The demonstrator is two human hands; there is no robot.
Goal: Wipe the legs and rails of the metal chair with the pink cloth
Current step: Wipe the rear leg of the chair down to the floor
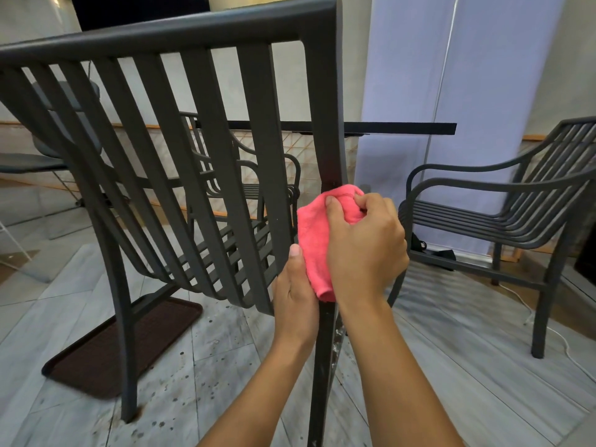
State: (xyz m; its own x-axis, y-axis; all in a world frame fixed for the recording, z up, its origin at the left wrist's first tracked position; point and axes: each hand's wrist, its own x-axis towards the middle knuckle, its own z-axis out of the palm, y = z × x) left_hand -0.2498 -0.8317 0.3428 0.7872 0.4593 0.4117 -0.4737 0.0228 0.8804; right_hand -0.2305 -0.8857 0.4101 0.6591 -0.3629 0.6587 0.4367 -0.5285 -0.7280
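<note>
Right hand (364,250): fingers (361,204) curled over the cloth (314,240), thumb on its upper fold, pressing it against the post (325,124).

Left hand (295,295): thumb (295,253) upright along the cloth's left edge, the other fingers wrapped round the post just below the cloth; whether they also pinch the cloth cannot be told.

Cloth: pink, bunched, wrapped over the right rear post of the chair (180,150), about level with the seat; lower end hangs between the two hands.

Post: dark metal, running from the top rail (167,30) down past both hands to the floor (225,350); pale scuffs on its lower length.

Chair: dark grey metal, seen from behind, slatted back curving into a slatted seat; left rear leg (127,350) stands on the floor beside a mat (129,343).

Mat: dark brown, rectangular, raised rim, lying flat under the chair's left side.

Floor: pale grey tiles, dark speckles below the chair.

Bench (387,128): thin dark top seen edge-on, beyond the chair.

Second chair (503,214): same pattern, with armrests, standing well apart to the right.

Third chair (258,188): same pattern, seen through the slats, at the bench.

White cable (561,343): lies on the floor by the second chair's leg.
</note>
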